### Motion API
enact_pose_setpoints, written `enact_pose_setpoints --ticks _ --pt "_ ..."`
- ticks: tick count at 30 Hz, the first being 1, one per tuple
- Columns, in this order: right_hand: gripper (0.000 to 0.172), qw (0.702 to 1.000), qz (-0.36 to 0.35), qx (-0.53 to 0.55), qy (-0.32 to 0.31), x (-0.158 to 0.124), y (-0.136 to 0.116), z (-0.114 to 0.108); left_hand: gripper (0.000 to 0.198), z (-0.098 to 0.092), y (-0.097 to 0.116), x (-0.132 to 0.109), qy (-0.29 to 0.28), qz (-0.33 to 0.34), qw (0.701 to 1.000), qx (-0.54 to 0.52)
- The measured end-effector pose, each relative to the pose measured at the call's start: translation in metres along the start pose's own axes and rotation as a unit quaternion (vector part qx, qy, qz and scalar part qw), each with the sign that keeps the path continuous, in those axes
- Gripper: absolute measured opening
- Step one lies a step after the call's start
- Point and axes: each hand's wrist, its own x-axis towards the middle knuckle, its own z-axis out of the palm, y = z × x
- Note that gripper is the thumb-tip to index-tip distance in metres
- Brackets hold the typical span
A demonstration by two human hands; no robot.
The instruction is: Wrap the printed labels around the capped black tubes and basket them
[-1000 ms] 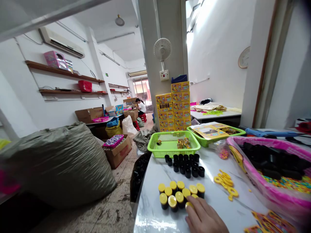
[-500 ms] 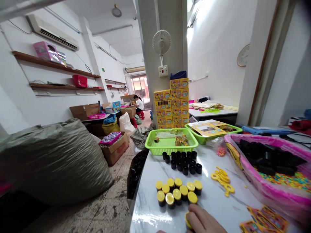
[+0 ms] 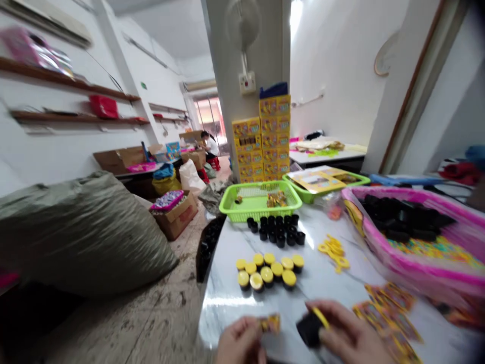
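My right hand pinches a small black cup with a yellow lid, tipped on its side above the table front. Facing it, my left hand grips a small printed label between thumb and fingers; the label is blurred. Beyond both hands stand several yellow-lidded black cups in uneven rows. Behind those, several lidless black cups are grouped by the basket. Printed labels lie loosely piled right of my right hand. Yellow plastic pieces with rings lie farther back.
A green basket with a few wrapped cups stands at the table's back. On the right, a pink basket holds black parts and coloured beads. Yellow boxes are stacked by the pillar. A big grey sack fills the left floor.
My right hand has lifted a yellow-lidded cup and tipped it sideways. My left hand has come into view with a printed label. The camera view has tilted down and shifted.
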Motion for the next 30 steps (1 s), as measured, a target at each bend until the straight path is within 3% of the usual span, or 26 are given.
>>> enact_pose_setpoints --ticks 3,8,21,30 --pt "0.038 0.972 0.090 0.209 0.051 -0.002 -0.030 0.004 0.035 0.013 0.010 -0.014 -0.025 0.000 0.997 -0.069" --pt "0.040 0.936 0.140 0.319 0.052 -0.009 -0.039 0.018 0.029 0.024 0.020 -0.017 -0.037 -0.047 0.992 -0.114" --pt "0.028 0.951 0.129 0.281 0.020 -0.016 -0.038 0.025 0.035 0.033 0.012 -0.021 -0.061 -0.050 0.987 -0.138" --pt "0.025 0.979 0.098 0.175 0.025 -0.021 -0.045 0.027 0.034 0.032 0.005 -0.021 -0.059 -0.058 0.988 -0.130"
